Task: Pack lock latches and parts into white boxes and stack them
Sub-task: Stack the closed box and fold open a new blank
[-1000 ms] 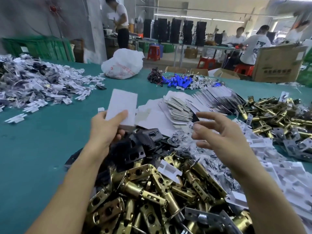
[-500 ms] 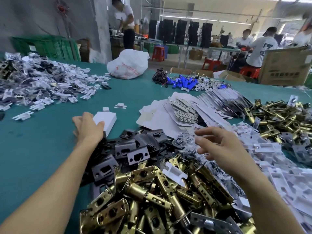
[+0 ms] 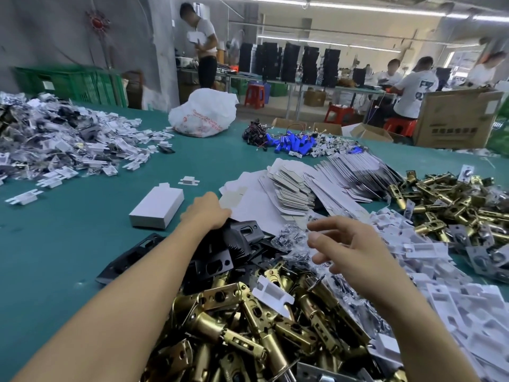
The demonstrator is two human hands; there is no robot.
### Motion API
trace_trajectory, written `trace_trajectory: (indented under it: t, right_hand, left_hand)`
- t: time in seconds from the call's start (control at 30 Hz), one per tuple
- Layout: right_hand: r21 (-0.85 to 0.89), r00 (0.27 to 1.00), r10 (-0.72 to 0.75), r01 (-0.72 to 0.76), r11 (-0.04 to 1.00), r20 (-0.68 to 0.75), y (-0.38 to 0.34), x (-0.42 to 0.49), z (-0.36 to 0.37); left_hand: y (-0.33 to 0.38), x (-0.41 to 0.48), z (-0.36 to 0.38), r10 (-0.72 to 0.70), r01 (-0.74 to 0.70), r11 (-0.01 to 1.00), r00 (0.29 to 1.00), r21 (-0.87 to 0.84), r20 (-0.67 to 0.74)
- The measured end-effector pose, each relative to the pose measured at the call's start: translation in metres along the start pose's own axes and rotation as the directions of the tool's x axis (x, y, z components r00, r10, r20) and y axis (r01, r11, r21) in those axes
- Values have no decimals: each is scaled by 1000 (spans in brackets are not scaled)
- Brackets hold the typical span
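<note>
A closed white box (image 3: 157, 208) is lying flat on the green table (image 3: 68, 257), by itself, a little to the left of the left hand (image 3: 207, 213) and not touching it. The left hand is reaching out over the pile of black metal plates (image 3: 217, 261) to the edge of the flat white cards (image 3: 256, 205). Its fingers are bending down and hiding behind the hand, so I cannot tell if it is holding anything. The right hand (image 3: 351, 250) is hanging in the air over the little clear bags of screws (image 3: 292, 238). Its fingers are spreading out loose and it is holding nothing. A big heap of gold lock latches (image 3: 261, 340) is sitting under both arms, close to the person. To the right, white plastic pieces (image 3: 440, 274) are lying in a heap, and more gold latches (image 3: 446, 208) are piling up behind them.
</note>
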State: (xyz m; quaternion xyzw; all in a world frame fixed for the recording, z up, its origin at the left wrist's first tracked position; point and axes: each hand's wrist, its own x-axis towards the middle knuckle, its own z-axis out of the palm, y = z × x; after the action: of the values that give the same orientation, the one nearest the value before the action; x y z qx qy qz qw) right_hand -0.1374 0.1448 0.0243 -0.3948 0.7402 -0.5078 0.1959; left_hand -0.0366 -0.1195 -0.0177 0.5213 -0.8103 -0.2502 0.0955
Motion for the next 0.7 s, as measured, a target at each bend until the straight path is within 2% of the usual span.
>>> trace_trajectory:
  t: [0.3,0.43,0.53,0.6,0.7]
  right_hand:
    - [-11,1000,1,-1,1000,-2,0,0,2]
    - [-30,1000,7,-7,1000,0,-3,0,5]
    - [-42,1000,10,-10,999,15,-6,-2,7]
    - [-29,1000,2,-2,1000,12,-7,-3,7]
    - [-20,1000,-26,26,999,-4,-9,-4,6]
  left_hand:
    - [-2,1,2,-67,9,965,976,-264,-209]
    - [10,-11,-13,63,-158,929,958,-335,-279]
    - [23,-35,-21,136,-302,856,915,-420,-380]
    - [29,-58,-24,195,-463,781,818,-419,-542]
    - [37,-92,-29,247,-705,637,571,-313,-783]
